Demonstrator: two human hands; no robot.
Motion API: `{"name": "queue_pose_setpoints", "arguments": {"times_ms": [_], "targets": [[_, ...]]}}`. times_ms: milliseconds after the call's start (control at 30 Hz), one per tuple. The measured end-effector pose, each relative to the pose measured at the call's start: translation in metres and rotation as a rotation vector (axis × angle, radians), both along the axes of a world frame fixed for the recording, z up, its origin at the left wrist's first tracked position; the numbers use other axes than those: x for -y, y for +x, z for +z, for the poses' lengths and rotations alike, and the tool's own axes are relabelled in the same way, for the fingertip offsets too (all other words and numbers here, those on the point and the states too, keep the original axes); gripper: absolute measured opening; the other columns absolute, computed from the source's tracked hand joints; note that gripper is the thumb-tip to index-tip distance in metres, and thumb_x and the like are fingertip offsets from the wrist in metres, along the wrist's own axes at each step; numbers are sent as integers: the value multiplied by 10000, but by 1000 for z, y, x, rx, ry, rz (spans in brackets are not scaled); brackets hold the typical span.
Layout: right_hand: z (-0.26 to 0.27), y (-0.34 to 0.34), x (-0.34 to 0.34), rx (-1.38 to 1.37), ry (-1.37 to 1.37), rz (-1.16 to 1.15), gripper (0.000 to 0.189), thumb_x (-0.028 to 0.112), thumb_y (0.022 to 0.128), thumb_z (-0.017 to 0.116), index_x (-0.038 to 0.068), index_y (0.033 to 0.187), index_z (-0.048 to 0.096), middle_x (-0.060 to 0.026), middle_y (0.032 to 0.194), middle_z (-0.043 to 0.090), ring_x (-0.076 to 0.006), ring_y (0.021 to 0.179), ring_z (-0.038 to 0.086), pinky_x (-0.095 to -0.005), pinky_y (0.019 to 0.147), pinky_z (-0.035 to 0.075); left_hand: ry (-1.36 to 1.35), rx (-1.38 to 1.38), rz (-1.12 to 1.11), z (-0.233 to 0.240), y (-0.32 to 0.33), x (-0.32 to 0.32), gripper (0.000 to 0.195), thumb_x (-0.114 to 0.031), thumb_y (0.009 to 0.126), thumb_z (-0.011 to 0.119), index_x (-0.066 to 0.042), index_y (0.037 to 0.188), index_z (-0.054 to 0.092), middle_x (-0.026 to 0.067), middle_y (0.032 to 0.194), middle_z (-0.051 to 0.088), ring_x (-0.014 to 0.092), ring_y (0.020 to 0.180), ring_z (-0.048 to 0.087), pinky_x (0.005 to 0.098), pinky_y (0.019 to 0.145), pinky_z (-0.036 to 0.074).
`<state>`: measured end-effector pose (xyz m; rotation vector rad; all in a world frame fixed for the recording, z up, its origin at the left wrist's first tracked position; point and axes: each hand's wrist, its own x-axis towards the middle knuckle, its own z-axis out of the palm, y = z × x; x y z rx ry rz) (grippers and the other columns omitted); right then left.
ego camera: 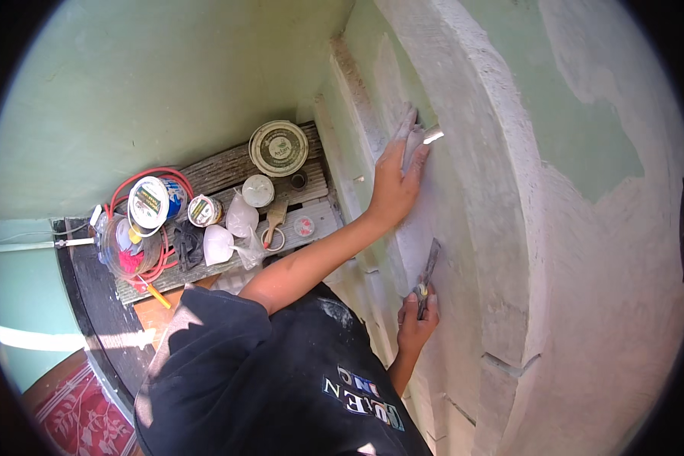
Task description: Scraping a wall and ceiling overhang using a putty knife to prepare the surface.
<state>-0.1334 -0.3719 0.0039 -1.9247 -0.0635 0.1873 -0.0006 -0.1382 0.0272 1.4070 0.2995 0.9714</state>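
Observation:
My left hand [399,165] is raised against the ledged, plastered wall [456,188], its fingers dusted with pale powder. A flat grey piece [413,143], its kind unclear, sits between its fingers and thumb. A bright pale end [433,135] shows beside the thumb; whether it belongs to that piece is unclear. Lower down, my right hand [419,319] grips a putty knife [431,263] by the handle, near a pale smeared strip of the wall. The blade points up the picture; contact with the wall cannot be made out.
On a weathered wooden bench [216,165] left of the wall stand a large lidded tub [279,147], a white bucket [149,203], a small can [205,211], powder bags [219,245] and a paintbrush [275,218]. A red hose [176,171] loops there. An orange-handled tool [158,296] lies at the bench's edge.

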Motion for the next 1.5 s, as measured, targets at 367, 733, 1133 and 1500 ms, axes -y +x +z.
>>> {"name": "queue_pose_setpoints", "arguments": {"times_ms": [367, 733, 1133, 1500], "targets": [[-11, 1, 11, -16, 63, -56, 440, 148, 969, 665, -22, 1369, 598, 21, 726, 577, -53, 633, 491, -229, 594, 408, -258, -26, -211, -9, -97, -20, 459, -243, 1104, 451, -15, 1500, 408, 146, 1308, 641, 183, 1030, 676, 296, 820, 562], [10, -7, -4, 173, -66, 137, 447, 107, 909, 712, 13, 1339, 628, 6, 875, 616, -52, 743, 512, -204, 678, 410, -241, -216, -227, -9, -138, -62, 477, -226, 1047, 567, -73, 1489, 477, 53, 1032, 621, 99, 766, 578, 245, 671, 496], [105, -55, -70, 209, 323, -48, 385, 66, 919, 691, 0, 1257, 520, -79, 969, 659, -107, 833, 595, -251, 734, 463, -201, -284, -530, 51, -145, -72, 485, -132, 894, 764, -39, 1336, 588, -27, 903, 604, 64, 779, 519, 218, 716, 440], [161, -33, -105, 491, 141, -260, 535, 165, 1029, 557, 93, 1543, 429, 3, 789, 607, -10, 573, 419, -185, 510, 334, 566, 91, -584, 162, -114, -46, 374, -39, 871, 750, -19, 1233, 657, 109, 1161, 677, 189, 962, 664, 293, 821, 522]]}}
